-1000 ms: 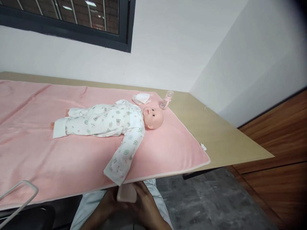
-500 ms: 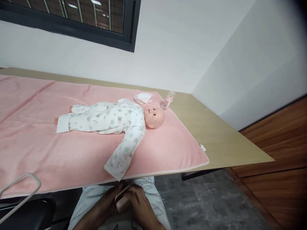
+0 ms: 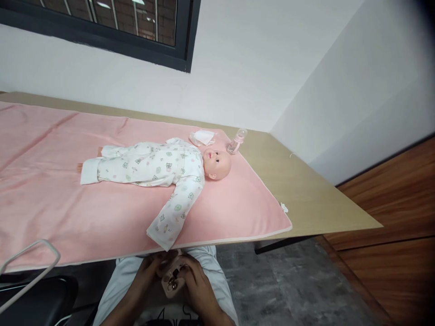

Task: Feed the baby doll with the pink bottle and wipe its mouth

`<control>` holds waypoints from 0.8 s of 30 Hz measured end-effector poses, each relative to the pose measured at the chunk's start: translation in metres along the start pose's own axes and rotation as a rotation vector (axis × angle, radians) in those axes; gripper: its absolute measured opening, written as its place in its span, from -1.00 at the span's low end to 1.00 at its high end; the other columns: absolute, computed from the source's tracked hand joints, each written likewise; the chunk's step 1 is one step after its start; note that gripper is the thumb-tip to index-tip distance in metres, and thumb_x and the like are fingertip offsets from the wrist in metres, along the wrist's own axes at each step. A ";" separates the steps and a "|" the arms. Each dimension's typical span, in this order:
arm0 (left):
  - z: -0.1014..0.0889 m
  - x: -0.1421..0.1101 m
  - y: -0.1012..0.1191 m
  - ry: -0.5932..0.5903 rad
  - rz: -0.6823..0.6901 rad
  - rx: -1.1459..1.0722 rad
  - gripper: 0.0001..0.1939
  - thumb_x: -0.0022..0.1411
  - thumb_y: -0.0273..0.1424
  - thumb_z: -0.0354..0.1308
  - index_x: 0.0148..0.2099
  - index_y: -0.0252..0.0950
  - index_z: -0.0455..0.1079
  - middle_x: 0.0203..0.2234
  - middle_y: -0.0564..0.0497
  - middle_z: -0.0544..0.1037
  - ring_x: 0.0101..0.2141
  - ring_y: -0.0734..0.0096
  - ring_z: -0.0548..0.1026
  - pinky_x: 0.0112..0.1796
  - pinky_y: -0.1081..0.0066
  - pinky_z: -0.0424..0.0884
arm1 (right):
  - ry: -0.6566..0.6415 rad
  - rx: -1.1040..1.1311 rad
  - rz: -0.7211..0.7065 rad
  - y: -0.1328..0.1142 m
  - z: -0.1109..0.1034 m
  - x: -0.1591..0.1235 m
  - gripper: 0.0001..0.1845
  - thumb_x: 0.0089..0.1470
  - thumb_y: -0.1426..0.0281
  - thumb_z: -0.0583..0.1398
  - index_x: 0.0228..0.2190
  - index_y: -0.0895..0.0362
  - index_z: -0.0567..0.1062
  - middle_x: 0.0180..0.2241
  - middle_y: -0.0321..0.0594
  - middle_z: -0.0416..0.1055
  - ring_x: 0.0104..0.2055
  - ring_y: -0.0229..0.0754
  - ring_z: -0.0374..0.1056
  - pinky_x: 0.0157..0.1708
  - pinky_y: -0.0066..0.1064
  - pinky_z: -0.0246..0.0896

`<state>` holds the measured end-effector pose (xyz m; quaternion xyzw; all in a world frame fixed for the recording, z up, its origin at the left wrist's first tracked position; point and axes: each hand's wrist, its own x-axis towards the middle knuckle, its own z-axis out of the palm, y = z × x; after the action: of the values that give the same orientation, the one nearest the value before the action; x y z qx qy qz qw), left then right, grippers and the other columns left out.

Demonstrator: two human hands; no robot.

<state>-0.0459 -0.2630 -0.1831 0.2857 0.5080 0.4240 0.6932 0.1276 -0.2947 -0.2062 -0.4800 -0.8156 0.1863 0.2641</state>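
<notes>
Low over my lap, a small pale pink case (image 3: pixel 170 292) stands with its lid up, and several dark and shiny metal pieces show inside it. My left hand (image 3: pixel 148 270) is closed around the case's left side and lid. On the right side, my right hand (image 3: pixel 197 280) grips the case, its fingertips at the dark pieces; whether they pinch one, I cannot tell. A baby doll (image 3: pixel 218 165) in a white printed outfit (image 3: pixel 149 165) lies face up on the pink blanket (image 3: pixel 231 213), one sleeve stretched toward the table's front edge.
Beyond the doll's head are a clear baby bottle (image 3: pixel 236 141) and a white item in clear plastic (image 3: pixel 203 137). A small white thing (image 3: pixel 284 208) lies by the blanket's right edge on the wooden table (image 3: pixel 306 199). A chair (image 3: pixel 37 296) stands at lower left.
The pink case was closed between my hands; now its lid is up and its contents show. The doll and the things on the table have stayed put.
</notes>
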 end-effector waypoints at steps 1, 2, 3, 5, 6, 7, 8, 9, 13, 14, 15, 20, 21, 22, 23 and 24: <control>-0.001 -0.001 0.002 0.003 -0.011 -0.007 -0.40 -0.06 0.07 0.26 -0.19 -0.36 0.60 -0.18 -0.24 0.60 -0.09 -0.10 0.53 -0.08 0.10 0.47 | 0.003 0.023 0.029 0.000 0.000 0.000 -0.54 0.08 0.64 0.00 -0.04 0.14 0.47 0.07 -0.13 0.40 0.14 -0.15 0.32 0.10 -0.30 0.31; -0.002 -0.002 0.003 -0.015 -0.028 -0.035 -0.40 -0.06 0.07 0.26 -0.18 -0.36 0.59 -0.14 -0.25 0.59 -0.07 -0.10 0.53 -0.07 0.10 0.46 | 0.009 0.037 0.042 0.000 0.000 0.000 -0.53 0.10 0.63 0.00 -0.02 0.12 0.46 0.05 -0.14 0.42 0.12 -0.16 0.34 0.09 -0.31 0.32; -0.002 -0.003 0.004 -0.040 -0.042 -0.067 -0.40 -0.04 0.06 0.26 -0.16 -0.35 0.58 -0.12 -0.24 0.58 -0.06 -0.08 0.52 -0.05 0.12 0.46 | 0.017 0.041 0.034 0.000 0.000 0.000 -0.54 0.11 0.62 0.00 -0.02 0.11 0.46 0.04 -0.14 0.42 0.11 -0.16 0.35 0.09 -0.30 0.32; -0.004 -0.002 0.003 -0.039 -0.030 -0.081 -0.44 -0.02 0.03 0.27 -0.16 -0.33 0.58 -0.12 -0.20 0.59 -0.06 -0.04 0.52 -0.07 0.16 0.47 | 0.026 0.027 -0.016 0.003 -0.001 -0.001 -0.59 0.11 0.59 0.04 -0.05 0.11 0.48 0.05 -0.12 0.41 0.13 -0.12 0.32 0.10 -0.24 0.30; -0.005 -0.001 0.002 -0.018 -0.017 -0.068 -0.46 -0.02 0.01 0.28 -0.16 -0.33 0.58 -0.15 -0.18 0.60 -0.07 -0.03 0.53 -0.09 0.19 0.48 | 0.021 0.019 -0.041 0.004 -0.002 -0.001 -0.63 0.10 0.56 0.10 -0.06 0.11 0.49 0.05 -0.10 0.40 0.15 -0.09 0.30 0.11 -0.21 0.29; -0.007 0.000 0.001 0.019 0.004 -0.043 -0.48 -0.03 0.00 0.29 -0.18 -0.33 0.58 -0.20 -0.16 0.62 -0.10 -0.03 0.53 -0.11 0.20 0.48 | 0.011 0.017 -0.054 0.005 -0.003 -0.001 -0.65 0.07 0.51 0.17 -0.07 0.11 0.48 0.06 -0.08 0.39 0.15 -0.05 0.29 0.12 -0.18 0.28; -0.008 0.002 0.000 0.058 0.032 -0.007 -0.51 -0.02 -0.01 0.29 -0.21 -0.33 0.58 -0.25 -0.14 0.63 -0.12 -0.02 0.54 -0.13 0.21 0.49 | 0.002 0.022 -0.047 0.006 -0.004 -0.001 -0.61 0.03 0.45 0.24 -0.05 0.12 0.47 0.07 -0.06 0.38 0.16 -0.03 0.28 0.12 -0.17 0.29; -0.010 0.003 -0.001 0.090 0.064 0.038 -0.53 -0.01 -0.01 0.28 -0.27 -0.33 0.58 -0.31 -0.12 0.63 -0.15 -0.03 0.55 -0.13 0.20 0.49 | -0.002 0.032 -0.034 0.007 -0.005 -0.001 -0.54 -0.01 0.40 0.30 -0.03 0.13 0.45 0.07 -0.04 0.37 0.15 -0.02 0.28 0.12 -0.17 0.29; -0.014 0.008 -0.003 0.081 0.195 0.188 -0.55 0.02 0.01 0.24 -0.44 -0.33 0.55 -0.46 -0.09 0.61 -0.17 -0.03 0.53 -0.01 0.18 0.41 | 0.014 0.033 0.050 0.001 -0.011 0.007 -0.53 0.02 0.43 0.29 0.01 0.19 0.41 0.00 -0.01 0.40 0.07 -0.05 0.32 0.07 -0.20 0.33; -0.013 0.008 -0.002 0.066 0.221 0.200 -0.54 0.03 0.01 0.23 -0.41 -0.34 0.56 -0.43 -0.09 0.62 -0.16 -0.03 0.53 0.02 0.19 0.38 | 0.010 0.014 0.091 -0.001 -0.011 0.011 -0.58 0.06 0.47 0.25 -0.01 0.18 0.42 -0.02 -0.03 0.42 0.04 -0.06 0.33 0.04 -0.20 0.34; -0.012 0.008 -0.002 0.048 0.234 0.209 -0.53 0.04 0.01 0.22 -0.35 -0.35 0.57 -0.39 -0.10 0.62 -0.14 -0.02 0.52 0.03 0.21 0.38 | 0.000 -0.008 0.136 -0.004 -0.011 0.015 -0.62 0.08 0.49 0.22 -0.02 0.17 0.44 -0.04 -0.05 0.43 0.02 -0.06 0.34 0.03 -0.19 0.34; 0.000 0.002 -0.002 -0.005 0.242 0.238 -0.49 0.05 -0.02 0.26 -0.16 -0.38 0.56 -0.28 -0.13 0.62 -0.16 -0.02 0.53 -0.14 0.28 0.47 | -0.032 -0.070 0.313 -0.013 -0.006 0.037 -0.60 0.12 0.51 0.15 0.02 0.14 0.43 0.03 -0.09 0.41 0.09 0.02 0.28 0.12 -0.11 0.22; 0.002 0.001 -0.003 0.001 0.254 0.226 -0.49 0.04 -0.03 0.27 -0.15 -0.37 0.55 -0.25 -0.14 0.62 -0.16 -0.01 0.53 -0.14 0.28 0.48 | -0.040 -0.079 0.334 -0.013 -0.004 0.040 -0.58 0.12 0.50 0.15 0.04 0.16 0.43 0.03 -0.08 0.41 0.09 0.04 0.28 0.13 -0.10 0.20; 0.003 0.001 -0.005 0.009 0.265 0.208 -0.48 0.03 -0.03 0.28 -0.14 -0.36 0.55 -0.22 -0.14 0.62 -0.14 -0.01 0.53 -0.14 0.27 0.48 | -0.051 -0.089 0.348 -0.013 -0.003 0.042 -0.58 0.13 0.50 0.13 0.05 0.17 0.42 0.03 -0.07 0.41 0.09 0.05 0.28 0.12 -0.10 0.19; 0.003 0.001 -0.006 0.010 0.269 0.193 -0.48 0.02 -0.04 0.30 -0.12 -0.36 0.55 -0.19 -0.15 0.61 -0.12 -0.01 0.53 -0.13 0.27 0.49 | -0.063 -0.099 0.355 -0.013 -0.002 0.043 -0.58 0.14 0.49 0.11 0.05 0.19 0.42 0.03 -0.05 0.41 0.08 0.06 0.28 0.12 -0.10 0.19; 0.003 0.001 -0.008 0.010 0.269 0.185 -0.47 0.02 -0.04 0.30 -0.10 -0.35 0.55 -0.16 -0.15 0.61 -0.10 -0.02 0.53 -0.13 0.26 0.50 | -0.072 -0.107 0.356 -0.012 0.000 0.044 -0.59 0.15 0.49 0.09 0.04 0.20 0.43 0.03 -0.04 0.41 0.07 0.07 0.28 0.11 -0.10 0.19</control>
<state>-0.0409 -0.2655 -0.1891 0.4117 0.5055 0.4657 0.5985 0.1020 -0.2616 -0.1881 -0.6231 -0.7355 0.2036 0.1715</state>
